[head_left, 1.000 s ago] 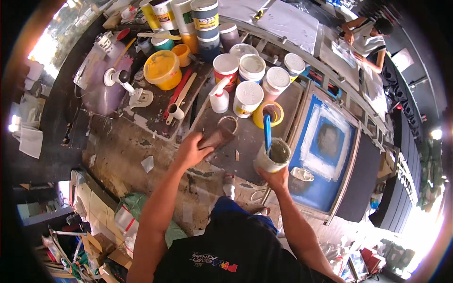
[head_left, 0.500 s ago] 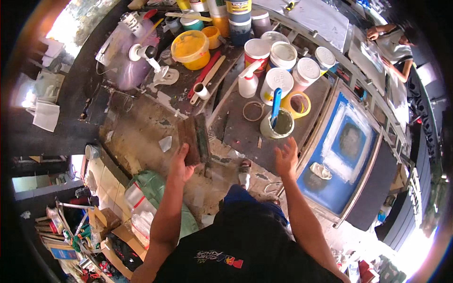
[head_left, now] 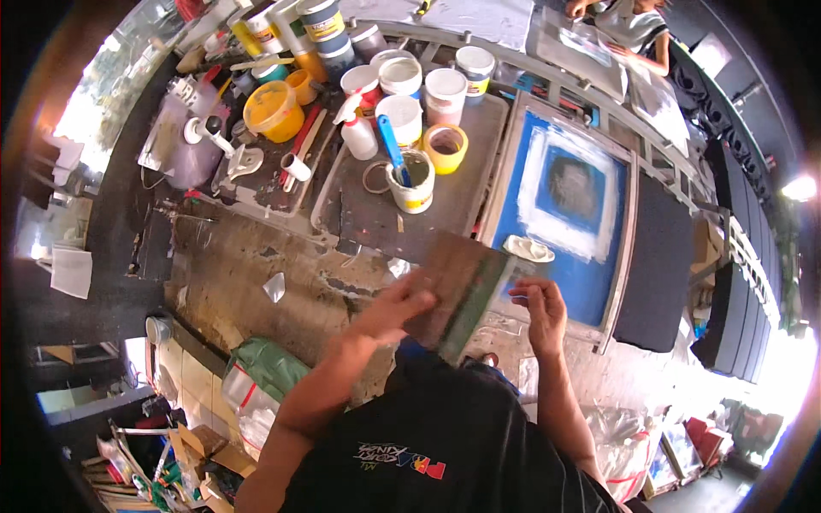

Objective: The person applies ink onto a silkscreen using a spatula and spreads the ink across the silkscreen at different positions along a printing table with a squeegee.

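Observation:
My left hand [head_left: 385, 316] grips a wooden squeegee [head_left: 440, 286] with a dark green blade, held tilted above my body. Beside the blade is my right hand [head_left: 539, 312], raised with loosely bent fingers apart and nothing visible in it. Just beyond it lies a screen frame [head_left: 493, 214] with blue mesh [head_left: 581, 282], a white rectangular band around a grey middle, and a creamy lump [head_left: 530, 248] on it. To the left, a white container [head_left: 413, 197] with a blue-handled tool [head_left: 389, 141] stands on a dark board [head_left: 359, 222], beside yellow tape [head_left: 445, 150].
Lidded paint tubs [head_left: 445, 94] and a white spray bottle [head_left: 357, 137] crowd the back; a yellow bucket [head_left: 269, 115] stands left. A co-worker [head_left: 633, 34] works at the back right. Cardboard and tools [head_left: 197, 445] pile at lower left, near a green bag [head_left: 265, 368].
My right hand has let go of the white container, which now stands on the board. My left hand has brought the squeegee rightward, close to my right hand, and the view has shifted.

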Tool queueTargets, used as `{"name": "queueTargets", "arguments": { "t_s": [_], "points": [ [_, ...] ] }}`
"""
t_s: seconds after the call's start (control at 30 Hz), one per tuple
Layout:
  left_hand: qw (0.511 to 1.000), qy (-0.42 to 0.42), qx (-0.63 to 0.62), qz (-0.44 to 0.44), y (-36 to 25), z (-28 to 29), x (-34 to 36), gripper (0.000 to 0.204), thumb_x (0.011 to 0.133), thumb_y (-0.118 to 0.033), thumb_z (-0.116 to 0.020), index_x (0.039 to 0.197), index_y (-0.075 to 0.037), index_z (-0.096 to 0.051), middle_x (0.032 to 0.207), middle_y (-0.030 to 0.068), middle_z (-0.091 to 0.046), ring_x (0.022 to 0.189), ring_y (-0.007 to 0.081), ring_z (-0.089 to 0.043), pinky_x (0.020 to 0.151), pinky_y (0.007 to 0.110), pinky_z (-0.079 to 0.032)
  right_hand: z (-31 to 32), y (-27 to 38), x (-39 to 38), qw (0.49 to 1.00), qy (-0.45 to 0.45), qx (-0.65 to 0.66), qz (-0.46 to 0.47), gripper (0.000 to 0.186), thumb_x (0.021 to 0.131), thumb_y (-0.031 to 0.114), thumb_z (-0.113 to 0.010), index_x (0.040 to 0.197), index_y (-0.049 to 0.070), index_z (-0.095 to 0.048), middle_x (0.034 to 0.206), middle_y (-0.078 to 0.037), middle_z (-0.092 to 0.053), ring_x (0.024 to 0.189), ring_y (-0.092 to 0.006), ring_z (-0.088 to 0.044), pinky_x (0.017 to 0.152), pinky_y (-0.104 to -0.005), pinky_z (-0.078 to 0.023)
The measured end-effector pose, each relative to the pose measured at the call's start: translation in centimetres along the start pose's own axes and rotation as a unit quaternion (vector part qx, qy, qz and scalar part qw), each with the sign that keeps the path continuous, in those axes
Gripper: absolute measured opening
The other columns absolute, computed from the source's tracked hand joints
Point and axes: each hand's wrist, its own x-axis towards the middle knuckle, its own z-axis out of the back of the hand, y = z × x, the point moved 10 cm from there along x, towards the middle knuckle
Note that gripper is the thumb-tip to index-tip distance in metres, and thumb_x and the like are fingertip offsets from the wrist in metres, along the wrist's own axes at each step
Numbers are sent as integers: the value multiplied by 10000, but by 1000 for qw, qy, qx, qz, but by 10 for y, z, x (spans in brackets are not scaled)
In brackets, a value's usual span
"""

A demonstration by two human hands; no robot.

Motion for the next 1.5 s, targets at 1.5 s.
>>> {"name": "queueTargets", "arguments": {
  "t_s": [1.5],
  "points": [
    [648, 42, 646, -401, 176, -320, -65, 438, 799, -244, -839, 1181, -74, -707, 1091, 139, -648, 1041, 329, -617, 875, 417, -501, 173, 31, -216, 996, 68, 51, 12, 543, 945, 296, -742, 1356, 0, -546, 1217, -117, -668, 1087, -218, -638, 919, -353, -526]
  ]
}}
